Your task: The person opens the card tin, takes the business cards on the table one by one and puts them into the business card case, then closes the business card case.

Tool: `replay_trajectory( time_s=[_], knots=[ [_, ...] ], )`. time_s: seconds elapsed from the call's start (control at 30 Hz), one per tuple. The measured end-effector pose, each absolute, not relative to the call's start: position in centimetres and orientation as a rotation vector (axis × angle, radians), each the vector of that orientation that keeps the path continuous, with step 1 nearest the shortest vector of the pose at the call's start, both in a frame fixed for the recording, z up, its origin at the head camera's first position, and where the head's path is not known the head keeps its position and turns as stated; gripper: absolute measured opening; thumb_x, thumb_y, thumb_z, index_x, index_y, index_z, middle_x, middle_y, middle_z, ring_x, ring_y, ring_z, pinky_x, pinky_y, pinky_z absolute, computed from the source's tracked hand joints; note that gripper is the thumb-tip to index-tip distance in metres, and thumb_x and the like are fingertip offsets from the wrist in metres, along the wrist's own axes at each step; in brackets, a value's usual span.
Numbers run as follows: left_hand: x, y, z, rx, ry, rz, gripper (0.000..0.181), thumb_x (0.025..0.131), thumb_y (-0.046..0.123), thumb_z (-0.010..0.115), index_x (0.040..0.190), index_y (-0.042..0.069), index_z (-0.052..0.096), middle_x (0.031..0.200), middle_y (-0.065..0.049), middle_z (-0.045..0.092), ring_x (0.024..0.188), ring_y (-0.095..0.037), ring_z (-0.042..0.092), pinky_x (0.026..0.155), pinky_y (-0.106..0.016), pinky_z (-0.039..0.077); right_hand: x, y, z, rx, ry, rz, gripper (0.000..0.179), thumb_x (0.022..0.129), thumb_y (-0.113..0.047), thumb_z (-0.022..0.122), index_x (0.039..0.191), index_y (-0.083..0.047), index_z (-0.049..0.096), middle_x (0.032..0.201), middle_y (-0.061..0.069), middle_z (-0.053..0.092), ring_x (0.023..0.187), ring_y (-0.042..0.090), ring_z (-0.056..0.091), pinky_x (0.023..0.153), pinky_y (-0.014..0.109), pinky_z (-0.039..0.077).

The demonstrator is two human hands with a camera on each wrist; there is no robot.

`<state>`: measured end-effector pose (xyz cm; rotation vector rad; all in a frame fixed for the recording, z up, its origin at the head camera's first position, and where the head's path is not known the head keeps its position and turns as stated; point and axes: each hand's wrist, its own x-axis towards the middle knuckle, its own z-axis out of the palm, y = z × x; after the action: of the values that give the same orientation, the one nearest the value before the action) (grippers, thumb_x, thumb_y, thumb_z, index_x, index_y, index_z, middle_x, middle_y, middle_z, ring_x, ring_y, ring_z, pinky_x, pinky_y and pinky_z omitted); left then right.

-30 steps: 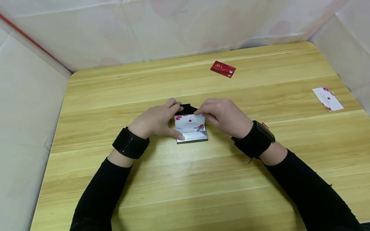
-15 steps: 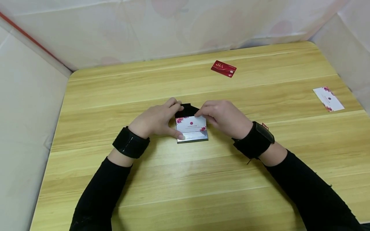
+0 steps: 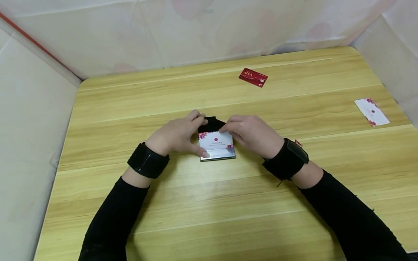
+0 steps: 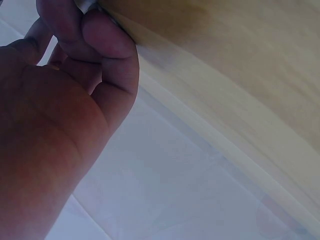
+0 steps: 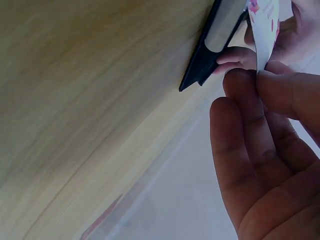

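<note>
In the head view, a card case (image 3: 221, 154) with a silvery face and a black flap (image 3: 211, 124) lies unfolded on the table. My left hand (image 3: 174, 135) spans it, thumb on the near silvery edge and fingers at the flap. A white business card (image 3: 215, 140) with pink flowers is over the case, its far edge pinched by my right hand (image 3: 254, 134). From the right wrist, thumb and fingertips grip the business card (image 5: 265, 32) tilted above the black case (image 5: 202, 62). The left wrist view shows curled fingers (image 4: 117, 65); the case is mostly hidden there.
A red VIP card (image 3: 253, 77) lies toward the back of the wooden table (image 3: 209, 214). Another white floral card (image 3: 372, 112) rests near the right edge. Pale printed cloth (image 3: 209, 32) stands behind the table and at both sides.
The pinched business card has come slightly nearer me over the case, covering the VIP lettering that showed below it a second ago. My left hand holds its place.
</note>
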<state>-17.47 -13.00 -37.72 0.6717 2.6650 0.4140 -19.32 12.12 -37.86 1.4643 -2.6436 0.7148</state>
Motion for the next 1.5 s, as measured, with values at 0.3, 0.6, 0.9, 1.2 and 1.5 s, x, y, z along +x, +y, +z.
replay_trajectory(
  time_s=[0.3, 0.6, 0.9, 1.2, 1.5],
  knots=[
    [-17.4, -13.0, -37.7, 0.679, 2.666, 0.427, 0.115, 0.069, 0.068, 0.079, 0.154, 0.006, 0.032, 0.147, 0.001, 0.04, 0.097, -0.017, 0.059, 0.091, -0.031, 0.049, -19.2, 11.9, -38.3, 1.475, -2.683, 0.646, 0.019, 0.091, 0.001, 0.067, 0.103, -0.009, 0.077, 0.098, 0.003, 0.071, 0.083, 0.015, 0.066, 0.076, 0.033, 0.056],
    [-17.5, -13.0, -37.8, 0.675, 2.661, 0.429, 0.115, 0.07, 0.068, 0.078, 0.155, 0.006, 0.031, 0.147, 0.001, 0.038, 0.098, -0.018, 0.059, 0.091, -0.032, 0.05, -19.2, 11.8, -38.9, 1.48, -2.692, 0.626, 0.021, 0.091, 0.002, 0.067, 0.101, -0.011, 0.078, 0.098, 0.001, 0.072, 0.087, 0.015, 0.068, 0.077, 0.035, 0.056],
    [-17.5, -13.1, -37.7, 0.68, 2.661, 0.424, 0.114, 0.07, 0.067, 0.078, 0.154, 0.007, 0.031, 0.147, 0.001, 0.037, 0.096, -0.018, 0.059, 0.09, -0.032, 0.05, -19.0, 11.7, -38.7, 1.491, -2.7, 0.618, 0.023, 0.09, 0.003, 0.065, 0.1, -0.013, 0.079, 0.097, -0.001, 0.073, 0.09, 0.015, 0.068, 0.078, 0.037, 0.056],
    [-17.5, -13.1, -37.8, 0.671, 2.661, 0.428, 0.115, 0.069, 0.069, 0.078, 0.154, 0.008, 0.032, 0.147, 0.003, 0.039, 0.096, -0.017, 0.06, 0.09, -0.031, 0.05, -18.7, 11.7, -38.6, 1.482, -2.743, 0.608, 0.019, 0.093, -0.004, 0.068, 0.1, -0.015, 0.08, 0.098, -0.002, 0.073, 0.091, 0.016, 0.068, 0.079, 0.037, 0.056],
    [-17.4, -13.2, -37.8, 0.673, 2.663, 0.442, 0.115, 0.067, 0.07, 0.079, 0.153, 0.008, 0.033, 0.146, 0.004, 0.039, 0.093, -0.017, 0.059, 0.089, -0.031, 0.05, -18.6, 11.7, -38.6, 1.492, -2.775, 0.578, 0.017, 0.092, -0.004, 0.069, 0.1, -0.014, 0.081, 0.097, -0.002, 0.072, 0.091, 0.017, 0.068, 0.079, 0.038, 0.056]
  ],
)
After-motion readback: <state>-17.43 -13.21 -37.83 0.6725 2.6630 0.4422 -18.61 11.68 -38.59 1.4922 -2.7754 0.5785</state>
